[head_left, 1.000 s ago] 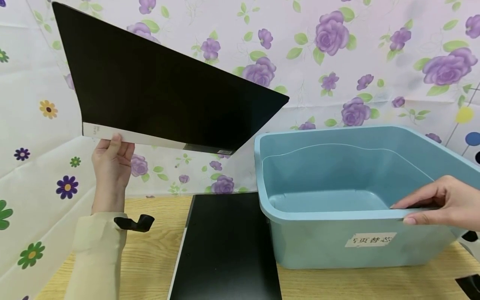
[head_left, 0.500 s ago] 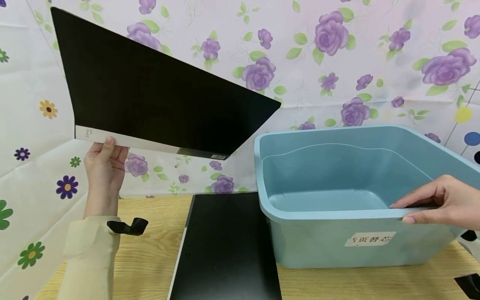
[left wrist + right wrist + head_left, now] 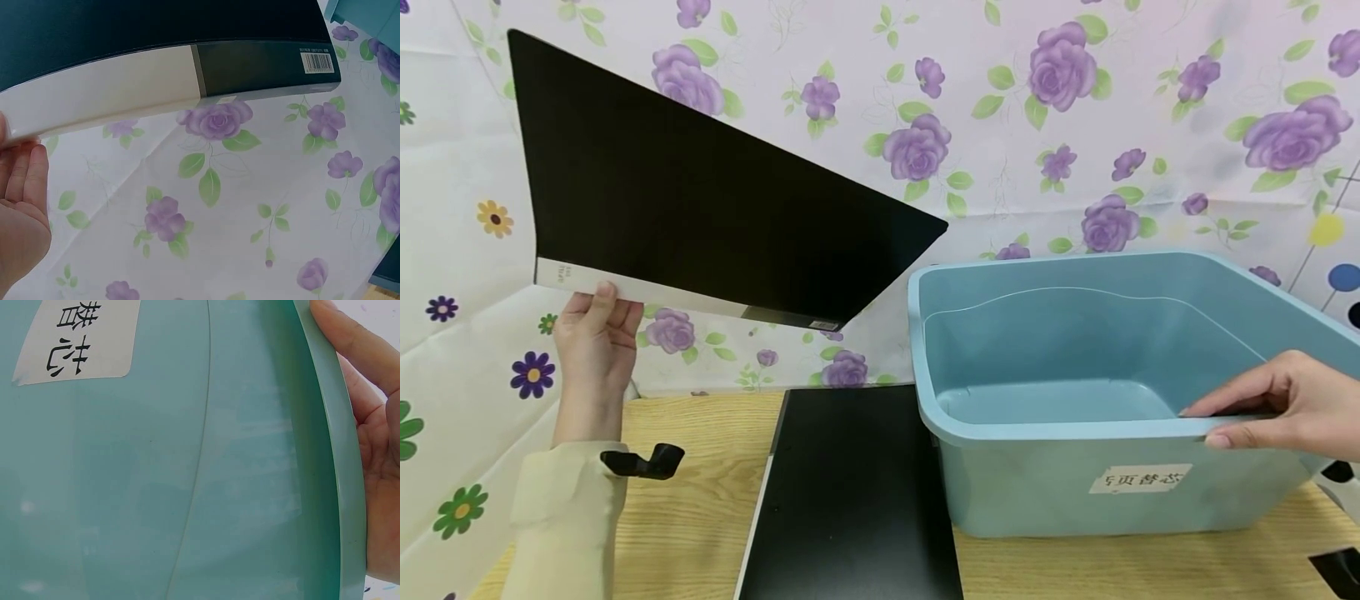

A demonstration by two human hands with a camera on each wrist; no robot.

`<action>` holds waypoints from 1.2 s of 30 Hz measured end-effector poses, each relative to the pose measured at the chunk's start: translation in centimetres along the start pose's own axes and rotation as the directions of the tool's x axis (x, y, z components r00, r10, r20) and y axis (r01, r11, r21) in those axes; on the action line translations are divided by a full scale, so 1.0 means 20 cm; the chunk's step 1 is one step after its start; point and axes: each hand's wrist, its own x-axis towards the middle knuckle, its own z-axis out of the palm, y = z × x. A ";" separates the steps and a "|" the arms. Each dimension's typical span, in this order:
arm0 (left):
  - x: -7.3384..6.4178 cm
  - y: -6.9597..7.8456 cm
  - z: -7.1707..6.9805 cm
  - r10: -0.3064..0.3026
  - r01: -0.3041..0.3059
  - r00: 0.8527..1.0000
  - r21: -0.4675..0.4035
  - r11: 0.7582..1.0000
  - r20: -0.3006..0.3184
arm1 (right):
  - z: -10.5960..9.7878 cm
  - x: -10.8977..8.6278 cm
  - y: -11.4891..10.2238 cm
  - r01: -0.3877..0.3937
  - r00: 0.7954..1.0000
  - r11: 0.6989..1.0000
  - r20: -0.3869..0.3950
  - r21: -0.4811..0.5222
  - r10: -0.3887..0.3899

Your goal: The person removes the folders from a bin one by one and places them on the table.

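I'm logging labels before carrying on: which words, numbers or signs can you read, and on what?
"页替芯": white label on the blue tub; the character before these is incomplete.
Barcode sticker on the held black folder: its print is too small to read.
Grey marks on the folder's white spine strip: too blurred to read.

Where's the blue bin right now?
In the head view, the bin is on the table at right, beside the flat black folder, its near rim in the right hand.
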 end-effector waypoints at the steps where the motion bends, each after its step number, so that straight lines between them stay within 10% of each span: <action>1: 0.00 0.00 0.00 0.003 -0.003 1.000 0.006 1.000 0.001 | 0.00 0.00 0.00 0.001 1.000 1.000 0.000 0.000 -0.001; 36: -0.05 0.11 -0.11 0.013 -0.012 1.000 0.013 1.000 -0.011 | 0.00 0.00 -0.01 -0.010 1.000 1.000 -0.004 -0.009 0.010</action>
